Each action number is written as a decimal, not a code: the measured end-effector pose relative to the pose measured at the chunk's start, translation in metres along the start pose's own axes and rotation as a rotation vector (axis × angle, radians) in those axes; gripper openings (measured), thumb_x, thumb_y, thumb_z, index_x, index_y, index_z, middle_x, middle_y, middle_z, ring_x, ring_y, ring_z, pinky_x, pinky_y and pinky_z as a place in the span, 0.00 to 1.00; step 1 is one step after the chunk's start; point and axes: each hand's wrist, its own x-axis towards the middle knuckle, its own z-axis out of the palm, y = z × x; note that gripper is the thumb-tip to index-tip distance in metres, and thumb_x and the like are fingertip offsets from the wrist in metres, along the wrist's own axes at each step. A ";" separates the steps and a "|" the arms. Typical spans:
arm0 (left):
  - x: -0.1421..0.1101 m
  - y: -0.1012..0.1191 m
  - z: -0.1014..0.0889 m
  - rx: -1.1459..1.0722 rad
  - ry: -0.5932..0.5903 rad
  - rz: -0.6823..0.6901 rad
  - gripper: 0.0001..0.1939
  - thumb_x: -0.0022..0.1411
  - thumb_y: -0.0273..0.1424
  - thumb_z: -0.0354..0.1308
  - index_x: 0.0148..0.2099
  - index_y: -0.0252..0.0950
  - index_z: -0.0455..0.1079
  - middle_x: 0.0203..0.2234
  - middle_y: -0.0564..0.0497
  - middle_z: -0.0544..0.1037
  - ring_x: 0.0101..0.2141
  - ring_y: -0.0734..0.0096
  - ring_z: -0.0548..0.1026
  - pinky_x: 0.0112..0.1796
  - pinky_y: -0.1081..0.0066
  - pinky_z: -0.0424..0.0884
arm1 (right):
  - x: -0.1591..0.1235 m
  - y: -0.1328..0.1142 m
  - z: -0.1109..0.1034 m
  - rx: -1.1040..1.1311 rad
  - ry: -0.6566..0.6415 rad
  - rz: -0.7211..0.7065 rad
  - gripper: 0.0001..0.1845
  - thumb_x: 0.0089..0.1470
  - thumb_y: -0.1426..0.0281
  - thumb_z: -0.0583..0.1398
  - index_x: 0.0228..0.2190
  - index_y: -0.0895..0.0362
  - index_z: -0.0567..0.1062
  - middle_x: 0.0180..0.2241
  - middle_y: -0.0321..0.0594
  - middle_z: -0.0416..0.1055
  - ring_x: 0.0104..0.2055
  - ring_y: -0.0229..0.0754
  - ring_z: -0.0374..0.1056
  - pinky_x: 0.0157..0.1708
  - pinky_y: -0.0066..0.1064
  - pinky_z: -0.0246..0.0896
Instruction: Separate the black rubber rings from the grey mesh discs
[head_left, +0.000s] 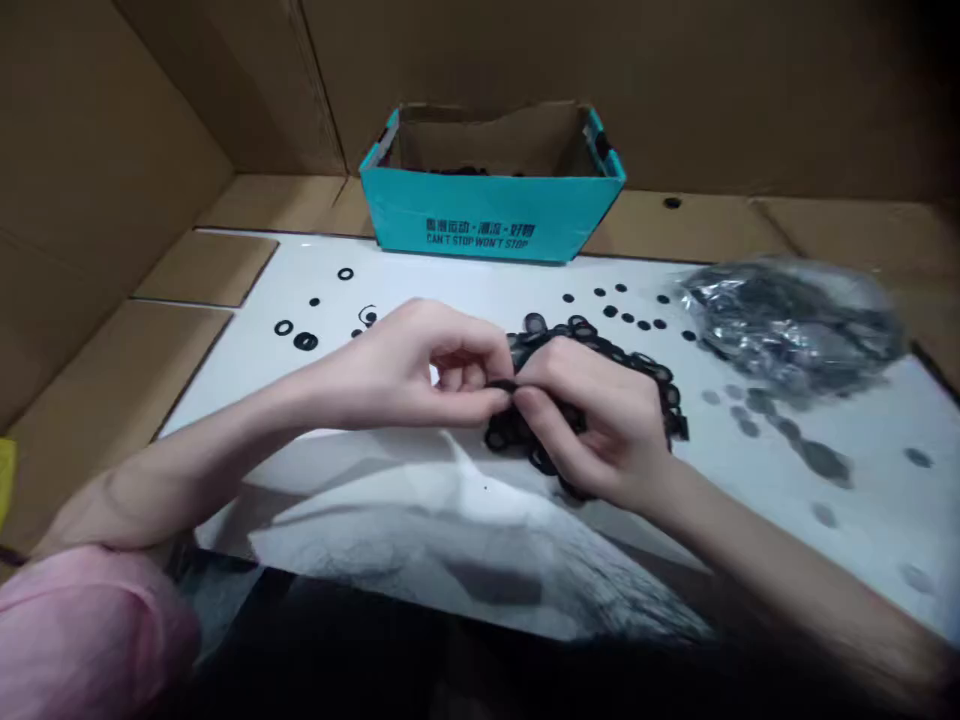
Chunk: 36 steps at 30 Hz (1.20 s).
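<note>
My left hand (409, 368) is closed in a pinch, thumb and forefinger on a small black ring (500, 385). From the other side my right hand (606, 418) pinches at the same ring, its thumb and fingertips meeting the left ones. Most of the ring is hidden by the fingers. Below and behind the right hand lies a pile of black rings (511, 434) on the white work surface (465, 455), partly covered by that hand.
A turquoise box (491, 210) with dark pieces inside stands at the back. To the right lies a clear plastic bag (795, 325) with dark contents. Loose black discs (628, 318) and rings (283, 328) are scattered on both sides. Cardboard walls (637, 90) surround the surface.
</note>
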 end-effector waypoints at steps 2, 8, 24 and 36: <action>0.000 0.003 0.000 -0.025 -0.024 -0.015 0.04 0.62 0.26 0.56 0.34 0.31 0.68 0.21 0.58 0.71 0.23 0.85 0.68 0.24 0.85 0.64 | 0.000 0.001 0.003 -0.003 0.061 0.001 0.08 0.58 0.79 0.55 0.28 0.56 0.67 0.22 0.37 0.65 0.26 0.36 0.59 0.26 0.31 0.57; 0.001 0.004 0.001 -0.090 -0.031 -0.068 0.04 0.60 0.24 0.57 0.32 0.31 0.66 0.19 0.59 0.69 0.21 0.85 0.67 0.22 0.85 0.64 | 0.000 -0.002 0.006 -0.040 0.147 0.024 0.09 0.57 0.79 0.56 0.27 0.56 0.67 0.21 0.36 0.64 0.25 0.36 0.59 0.26 0.30 0.55; -0.003 0.004 0.009 0.232 0.212 0.288 0.08 0.59 0.27 0.65 0.39 0.32 0.69 0.27 0.55 0.78 0.26 0.83 0.74 0.31 0.83 0.71 | -0.014 0.007 0.018 0.872 0.070 0.600 0.16 0.61 0.58 0.56 0.26 0.54 0.71 0.25 0.32 0.65 0.29 0.33 0.62 0.29 0.27 0.55; -0.004 0.003 0.008 0.433 0.297 0.356 0.10 0.58 0.30 0.66 0.39 0.32 0.71 0.25 0.58 0.77 0.25 0.84 0.73 0.29 0.84 0.67 | -0.013 0.002 0.007 0.754 0.080 0.603 0.12 0.61 0.59 0.55 0.35 0.49 0.77 0.30 0.35 0.69 0.33 0.37 0.64 0.33 0.31 0.58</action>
